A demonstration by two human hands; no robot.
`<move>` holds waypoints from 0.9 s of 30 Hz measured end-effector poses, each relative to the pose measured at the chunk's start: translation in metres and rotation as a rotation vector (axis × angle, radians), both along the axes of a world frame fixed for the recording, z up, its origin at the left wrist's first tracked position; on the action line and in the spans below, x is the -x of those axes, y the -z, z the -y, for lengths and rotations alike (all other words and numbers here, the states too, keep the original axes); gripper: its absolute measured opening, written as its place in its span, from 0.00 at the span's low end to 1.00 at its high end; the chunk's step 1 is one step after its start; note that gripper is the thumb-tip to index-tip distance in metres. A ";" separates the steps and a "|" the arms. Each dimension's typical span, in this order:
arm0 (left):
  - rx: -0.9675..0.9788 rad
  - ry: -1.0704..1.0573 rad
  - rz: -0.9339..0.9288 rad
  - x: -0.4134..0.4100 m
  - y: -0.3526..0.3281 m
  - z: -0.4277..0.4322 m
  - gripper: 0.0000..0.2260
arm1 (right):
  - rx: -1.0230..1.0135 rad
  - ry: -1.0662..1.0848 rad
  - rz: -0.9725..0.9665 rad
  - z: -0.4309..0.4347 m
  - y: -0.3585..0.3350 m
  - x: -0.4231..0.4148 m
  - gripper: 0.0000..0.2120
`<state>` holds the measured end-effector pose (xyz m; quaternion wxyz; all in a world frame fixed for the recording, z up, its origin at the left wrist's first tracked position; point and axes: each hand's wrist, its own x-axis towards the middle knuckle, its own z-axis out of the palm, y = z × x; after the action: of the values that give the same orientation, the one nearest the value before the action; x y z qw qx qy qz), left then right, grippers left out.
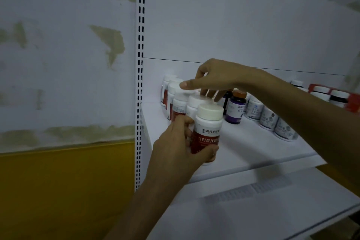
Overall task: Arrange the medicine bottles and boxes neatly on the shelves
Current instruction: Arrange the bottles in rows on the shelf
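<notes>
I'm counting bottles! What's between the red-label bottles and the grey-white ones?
Head view: a purple bottle with an orange cap stands there, a darker bottle behind it.

Bottles (234, 109) in rows on shelf (245, 148)

White slotted metal upright (140, 64): left of it, patchy white wall (58, 76) (olive blotches) over yellow lower band (58, 181); right of it, white back panel (233, 25). Lighting dim.

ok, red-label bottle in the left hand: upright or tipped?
Upright: the red-label bottle has its white cap on top and label text level; the left hand grips its side.
</notes>
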<state>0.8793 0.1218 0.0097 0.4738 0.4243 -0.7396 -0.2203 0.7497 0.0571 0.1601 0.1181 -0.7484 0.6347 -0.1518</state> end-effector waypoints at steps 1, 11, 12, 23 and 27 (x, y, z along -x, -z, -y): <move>0.004 -0.005 0.004 0.000 0.000 0.000 0.23 | 0.022 -0.008 -0.008 0.004 0.001 -0.002 0.28; 0.004 -0.098 -0.040 -0.002 0.000 -0.002 0.31 | 0.140 -0.043 -0.231 0.031 0.013 -0.021 0.26; 0.012 -0.121 -0.062 -0.004 -0.001 -0.002 0.31 | 0.140 -0.055 -0.223 0.031 0.012 -0.021 0.25; -0.160 -0.152 -0.668 -0.040 -0.021 0.014 0.32 | 0.027 -0.377 0.221 0.003 -0.026 -0.020 0.11; -0.279 0.186 -0.939 -0.054 -0.035 0.007 0.28 | -0.073 -0.535 0.426 -0.002 -0.028 -0.017 0.10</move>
<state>0.9332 0.1144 0.0446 0.6728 0.2710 -0.4443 -0.5258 0.7664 0.0594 0.1882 0.3105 -0.8351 0.3820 -0.2456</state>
